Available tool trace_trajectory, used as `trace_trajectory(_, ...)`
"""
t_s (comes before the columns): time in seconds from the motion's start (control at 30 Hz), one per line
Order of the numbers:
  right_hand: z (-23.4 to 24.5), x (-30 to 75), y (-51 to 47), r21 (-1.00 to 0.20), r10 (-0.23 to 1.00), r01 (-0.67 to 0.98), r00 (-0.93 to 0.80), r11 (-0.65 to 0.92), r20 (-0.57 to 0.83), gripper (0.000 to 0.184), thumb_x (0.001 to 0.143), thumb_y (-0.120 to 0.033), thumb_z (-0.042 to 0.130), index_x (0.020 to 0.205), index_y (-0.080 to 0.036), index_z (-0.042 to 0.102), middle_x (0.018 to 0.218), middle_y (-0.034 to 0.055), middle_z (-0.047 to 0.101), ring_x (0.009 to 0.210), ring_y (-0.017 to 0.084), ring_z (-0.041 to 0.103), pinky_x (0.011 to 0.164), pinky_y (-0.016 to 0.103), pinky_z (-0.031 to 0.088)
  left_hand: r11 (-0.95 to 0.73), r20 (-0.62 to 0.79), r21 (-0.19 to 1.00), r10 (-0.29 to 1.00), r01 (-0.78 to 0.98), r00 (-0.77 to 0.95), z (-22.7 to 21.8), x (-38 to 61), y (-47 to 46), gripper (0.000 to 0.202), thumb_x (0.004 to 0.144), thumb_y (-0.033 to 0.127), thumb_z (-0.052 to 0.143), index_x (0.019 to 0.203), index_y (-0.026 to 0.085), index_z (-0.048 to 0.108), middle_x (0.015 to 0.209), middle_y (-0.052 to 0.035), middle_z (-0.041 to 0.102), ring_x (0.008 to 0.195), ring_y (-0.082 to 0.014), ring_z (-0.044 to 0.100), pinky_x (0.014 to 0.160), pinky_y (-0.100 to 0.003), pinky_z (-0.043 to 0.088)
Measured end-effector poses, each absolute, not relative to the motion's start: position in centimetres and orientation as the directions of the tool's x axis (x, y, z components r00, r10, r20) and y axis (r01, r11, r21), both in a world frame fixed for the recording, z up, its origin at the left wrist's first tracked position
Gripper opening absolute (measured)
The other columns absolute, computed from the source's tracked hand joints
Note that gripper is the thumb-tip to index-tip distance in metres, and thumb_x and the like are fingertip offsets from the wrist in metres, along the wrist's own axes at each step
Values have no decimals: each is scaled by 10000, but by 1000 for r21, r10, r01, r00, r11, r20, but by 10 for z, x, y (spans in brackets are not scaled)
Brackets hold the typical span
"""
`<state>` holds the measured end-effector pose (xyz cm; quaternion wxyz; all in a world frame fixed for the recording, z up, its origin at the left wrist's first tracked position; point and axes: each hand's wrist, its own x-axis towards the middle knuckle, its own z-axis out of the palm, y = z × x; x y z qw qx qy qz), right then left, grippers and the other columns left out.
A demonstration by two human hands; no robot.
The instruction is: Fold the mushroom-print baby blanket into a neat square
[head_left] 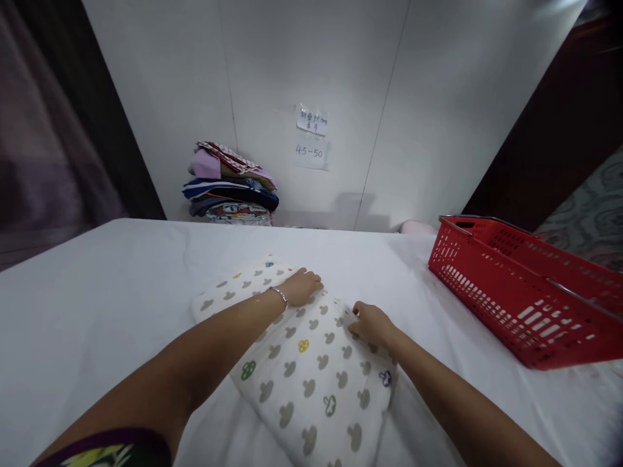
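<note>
Centrally in the head view, a mushroom-patterned cloth [318,370] lies on a white sheet [121,311]. The left hand [300,287] rests palm-down on it, fingers loosely bent; the right hand [374,324] is half-curled at its edge. Whether either grips fabric, I cannot tell. Rightward stands a red basket [506,288]; folded fabrics [231,185] are piled near the wall [428,130].

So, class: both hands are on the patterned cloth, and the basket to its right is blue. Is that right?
Not quite: the head view shows the basket is red, not blue. The left hand and right hand are on the patterned cloth, the basket to its right.
</note>
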<state>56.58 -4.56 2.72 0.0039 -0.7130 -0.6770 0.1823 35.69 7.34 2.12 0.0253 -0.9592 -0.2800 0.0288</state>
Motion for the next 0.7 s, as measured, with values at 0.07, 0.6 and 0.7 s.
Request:
trace_trajectory(0.07, 29, 559, -55, -166, 982, 986, -27, -4, -185, 196, 766, -197, 520, 959, -182, 553, 923, 75, 650, 824, 213, 607, 629, 274, 372, -853, -13, -41, 521, 520, 854, 20, 356, 74, 417, 738, 120, 480, 1133, 230, 562, 1231, -89, 554, 1116, -242, 478, 983, -402, 261)
trace_trajectory(0.6, 13, 548, -80, 50, 973, 972, -232, 231, 8, 210, 838, -66, 389, 951, -183, 523, 996, 73, 569, 807, 188, 545, 617, 269, 350, -726, -171, 49, 671, 686, 722, 37, 363, 79, 281, 654, 178, 569, 929, 219, 604, 927, -72, 665, 938, -246, 577, 911, -383, 371)
trace_trajectory(0.7, 21, 553, -79, -106, 984, 980, -173, 168, -36, 165, 829, -150, 448, 956, -184, 546, 1004, 56, 600, 836, 176, 560, 640, 248, 353, -627, -271, 124, 724, 769, 634, 45, 365, 81, 371, 677, 289, 568, 1045, 260, 610, 1044, -61, 666, 991, -259, 574, 878, -373, 408)
